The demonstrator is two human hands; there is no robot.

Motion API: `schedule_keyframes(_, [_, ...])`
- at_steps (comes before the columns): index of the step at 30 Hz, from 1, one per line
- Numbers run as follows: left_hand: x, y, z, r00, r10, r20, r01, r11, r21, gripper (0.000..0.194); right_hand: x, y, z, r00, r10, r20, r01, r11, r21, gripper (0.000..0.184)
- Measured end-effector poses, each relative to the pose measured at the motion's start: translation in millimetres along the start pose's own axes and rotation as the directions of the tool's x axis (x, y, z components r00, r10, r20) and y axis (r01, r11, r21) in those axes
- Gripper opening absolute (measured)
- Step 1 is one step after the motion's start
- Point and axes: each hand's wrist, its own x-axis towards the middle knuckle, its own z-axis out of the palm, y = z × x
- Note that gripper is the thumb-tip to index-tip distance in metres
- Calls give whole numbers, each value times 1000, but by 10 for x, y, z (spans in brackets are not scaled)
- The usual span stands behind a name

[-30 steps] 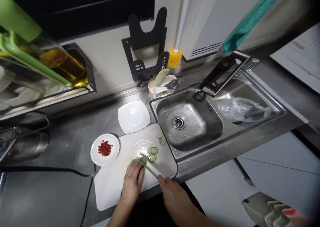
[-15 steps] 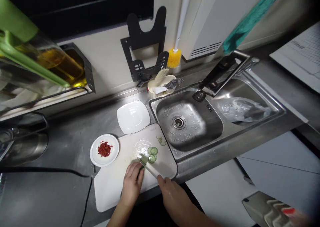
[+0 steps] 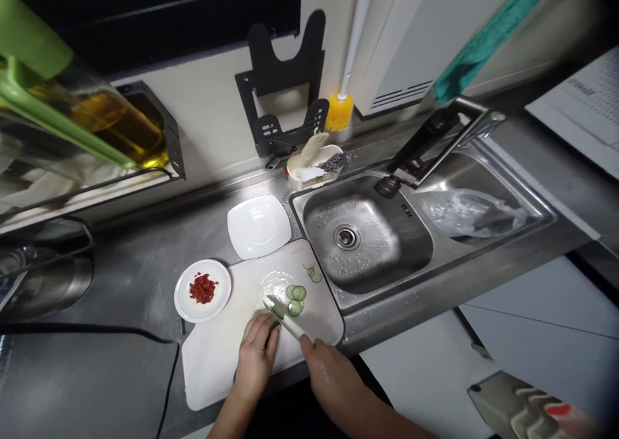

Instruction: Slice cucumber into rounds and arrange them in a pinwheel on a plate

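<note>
Left hand (image 3: 255, 355) fingers curled over cucumber (image 3: 275, 323) on cutting board (image 3: 227, 349), right hand (image 3: 331, 378) gripping knife (image 3: 285, 318), slices (image 3: 296, 300) beside blade, bare board toward its left edge, sink (image 3: 362, 233) bordering right edge.

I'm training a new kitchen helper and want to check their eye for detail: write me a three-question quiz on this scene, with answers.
1. True or false: the red bits lie on the square plate.

2. What is the right hand holding?
a) The yellow brush
b) The knife
c) The tap

3. Fill in the missing word: the loose cucumber slices lie on the white ____.

Key: 1 false, they are on the round plate; 2 b; 3 board.
</note>
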Motion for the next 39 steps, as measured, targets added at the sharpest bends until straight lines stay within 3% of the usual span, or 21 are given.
schedule_keyframes(16, [23,23,-21,1000,-10,15,10,1000,-19,20,207,-78,-4,999,-3,-47,5,998,62,42])
schedule_keyframes(26, [26,23,-17,1000,-2,2,2,1000,-22,20,418,-82,199,997,-5,-78,14,994,113,39])
schedule_keyframes(34, [10,8,-5,1000,20,-13,-20,1000,-9,21,344,-13,105,996,-33,-87,44,991,126,41])
schedule_keyframes(39, [7,8,-12,1000,12,-7,-12,1000,-19,21,187,20,59,996,-2,-85,6,999,48,43])
